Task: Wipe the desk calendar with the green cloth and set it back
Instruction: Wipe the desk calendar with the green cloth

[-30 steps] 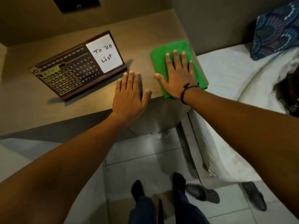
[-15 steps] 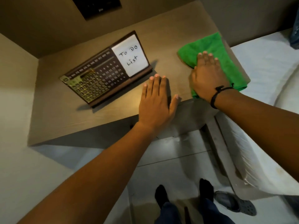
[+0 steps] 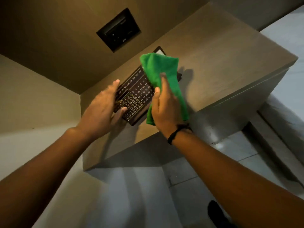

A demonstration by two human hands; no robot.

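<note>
I've got my left hand (image 3: 102, 111) clamped on the calendar's (image 3: 137, 96) near-left end at the desk's (image 3: 222, 71) left side, perhaps lifted. My right hand (image 3: 166, 109) pinches the cloth (image 3: 162, 74), soft and limp, draped over its far half. The calendar looks stiff and light; edges grip best.

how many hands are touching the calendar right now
2. The left hand grips the desk calendar at its left end; the right hand presses the green cloth onto its right side, hiding that part.
</note>
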